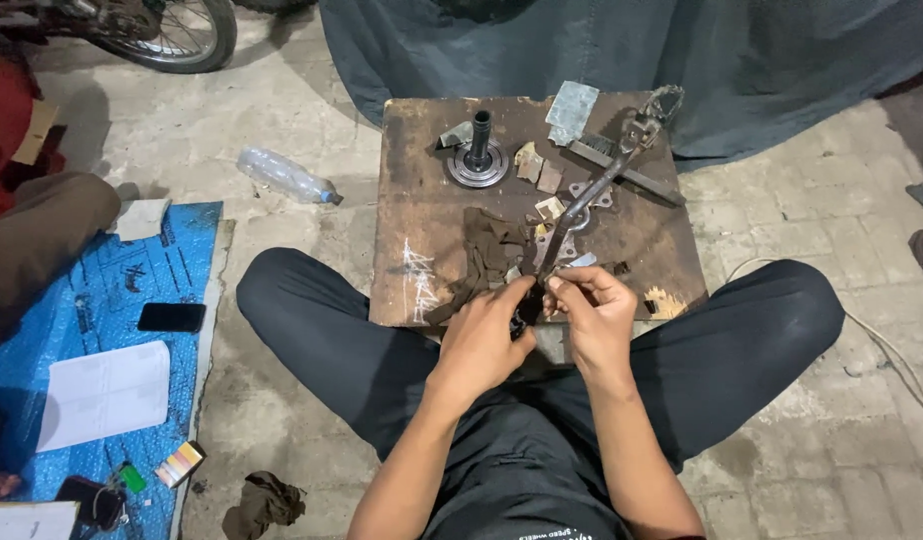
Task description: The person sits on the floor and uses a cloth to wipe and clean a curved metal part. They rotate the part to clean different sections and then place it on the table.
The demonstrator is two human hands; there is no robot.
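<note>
Both hands — left hand (pixel 485 335) and right hand (pixel 592 310) — grasp the near end of the long metal rod (pixel 582 205). Its far end hangs over the counter (pixel 412 215); a slip of the fingers could knock the small plates (pixel 542 172) beside the rod.

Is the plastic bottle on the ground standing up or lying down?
Lying down. The clear plastic bottle rests on its side on the paved floor, left of the wooden board, cap end toward the board.

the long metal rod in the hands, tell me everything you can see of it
The metal rod is long, thin and dark, like worn, greasy steel. It slants up and away over the brown wooden board, from the hands at the board's near edge to its far right corner. Its far end carries a jointed, bracket-like head; its near end is hidden in the grip. The left hand closes round the dark lower end, and the right hand pinches the shaft just above. A flat metal bracket lies beneath it; contact cannot be told.
</note>
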